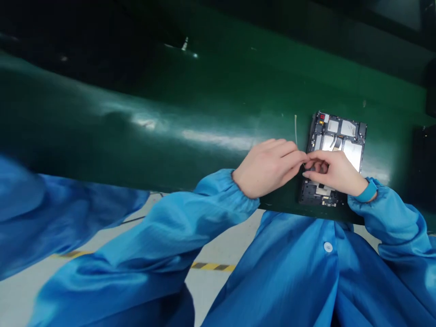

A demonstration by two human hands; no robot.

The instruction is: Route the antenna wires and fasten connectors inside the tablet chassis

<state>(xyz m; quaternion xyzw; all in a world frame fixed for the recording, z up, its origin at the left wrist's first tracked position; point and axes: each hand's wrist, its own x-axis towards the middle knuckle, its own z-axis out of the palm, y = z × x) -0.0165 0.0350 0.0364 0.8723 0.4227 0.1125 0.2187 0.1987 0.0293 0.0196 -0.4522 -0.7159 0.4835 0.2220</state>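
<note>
An opened tablet-like device (352, 154) lies on the green work surface, its silver plates, dark frame and small boards exposed. My right hand (335, 170) is over its left and middle part, thumb and fingers curled toward each other in a pinch. Just left of the device, my left hand (272, 165) points right with its fingers pressed together, and its fingertips meet those of my right hand. A thin pale strip (296, 129) rises from behind my left fingers. What lies between the right fingertips is too small to make out.
The green table (221, 100) runs across the view with glare along it. Dark shapes stand at its back and right. At left, a blue sleeve (85, 213) of another person reaches the table's edge. Yellow-black floor tape (213, 266) shows below.
</note>
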